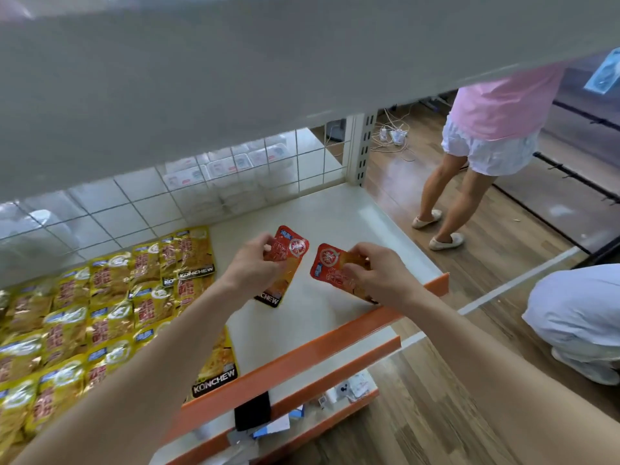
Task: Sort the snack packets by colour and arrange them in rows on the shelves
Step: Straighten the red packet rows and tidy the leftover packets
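**Two red packets held above the shelf**

Two red snack packets sit side by side near the middle of the view, one in each hand. The left hand (255, 263) pinches the left red packet (292, 247) near its top, and its black lower end points towards six o'clock. The right hand (379, 273) curls round the right red packet (327, 263), just apart from the first at its three o'clock. Both are over the bare white shelf (335, 216). At eight o'clock of the hands, yellow packets (100, 297) lie in overlapping rows on the same shelf. An orange front strip (302, 357) runs along the shelf at five o'clock. A wire grid (235, 182) backs it at twelve. On the wooden floor (436, 414) at two o'clock stands a person in a pink top (496, 112).
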